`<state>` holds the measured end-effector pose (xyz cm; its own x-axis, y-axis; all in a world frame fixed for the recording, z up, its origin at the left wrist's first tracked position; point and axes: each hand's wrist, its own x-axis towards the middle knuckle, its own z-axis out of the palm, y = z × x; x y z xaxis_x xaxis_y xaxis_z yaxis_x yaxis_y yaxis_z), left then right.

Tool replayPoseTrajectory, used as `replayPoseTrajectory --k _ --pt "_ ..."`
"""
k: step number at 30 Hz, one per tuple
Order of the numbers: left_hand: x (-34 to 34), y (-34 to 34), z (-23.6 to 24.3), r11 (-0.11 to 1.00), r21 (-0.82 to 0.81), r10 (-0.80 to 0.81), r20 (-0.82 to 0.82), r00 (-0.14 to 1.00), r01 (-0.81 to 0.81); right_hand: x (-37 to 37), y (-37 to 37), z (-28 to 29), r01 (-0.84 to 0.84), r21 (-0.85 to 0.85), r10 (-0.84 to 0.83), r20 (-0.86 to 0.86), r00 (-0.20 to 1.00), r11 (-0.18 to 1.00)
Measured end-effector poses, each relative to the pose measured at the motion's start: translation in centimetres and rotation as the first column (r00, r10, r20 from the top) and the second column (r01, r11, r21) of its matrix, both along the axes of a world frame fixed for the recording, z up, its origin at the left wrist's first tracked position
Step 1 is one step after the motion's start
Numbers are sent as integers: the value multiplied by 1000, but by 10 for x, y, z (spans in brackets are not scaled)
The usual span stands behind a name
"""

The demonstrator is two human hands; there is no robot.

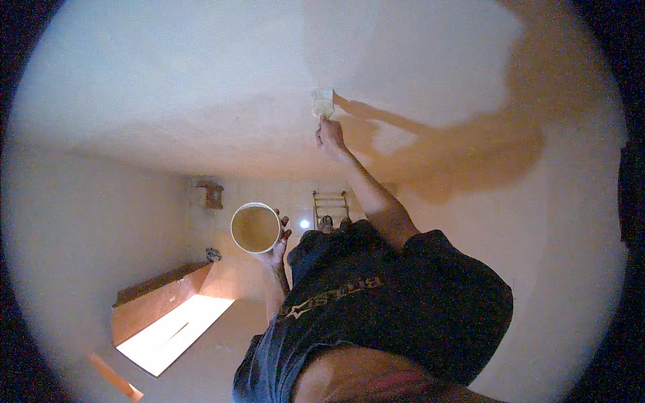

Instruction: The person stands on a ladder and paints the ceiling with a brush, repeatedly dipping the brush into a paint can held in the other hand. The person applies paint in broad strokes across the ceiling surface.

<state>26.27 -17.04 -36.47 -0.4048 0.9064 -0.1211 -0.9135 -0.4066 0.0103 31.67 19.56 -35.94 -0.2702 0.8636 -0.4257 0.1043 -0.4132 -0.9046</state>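
Observation:
My right hand (330, 136) is raised and closed around the handle of a wide paintbrush (323, 104). The brush's bristles meet the pale wall (255, 87), where a tone edge runs upward from them. Lower and to the left, my left hand (274, 252) grips a round, white-rimmed bucket (256, 228) from its right side and below. Yellowish-looking liquid or a tinted inside shows through the bucket's open top; I cannot tell which. Its fingers curl around the bucket's side.
A ladder-like frame (329, 196) stands below, beside my feet. A small bright lamp (304, 224) glows near it. At lower left is a brightly lit opening (171, 336) with a brown reveal. A brown box-like thing (213, 195) is by the far wall. My arm's shadow falls rightward.

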Motion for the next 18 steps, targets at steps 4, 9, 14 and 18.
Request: replayPoseTrajectory --k 4,9,14,18 --pt "0 1 12 1000 -5 19 -57 998 -19 7 12 63 -166 80 183 -334 925 983" --pt "-1 10 14 994 110 -28 20 999 26 -8 8 205 -106 132 157 -475 866 986" --pt "-3 13 3 989 120 -82 -2 997 82 -18 2 220 -3 621 170 -211 963 783" --pt "-1 9 0 995 77 -67 5 998 66 -32 31 116 -15 789 9 12 1000 614"
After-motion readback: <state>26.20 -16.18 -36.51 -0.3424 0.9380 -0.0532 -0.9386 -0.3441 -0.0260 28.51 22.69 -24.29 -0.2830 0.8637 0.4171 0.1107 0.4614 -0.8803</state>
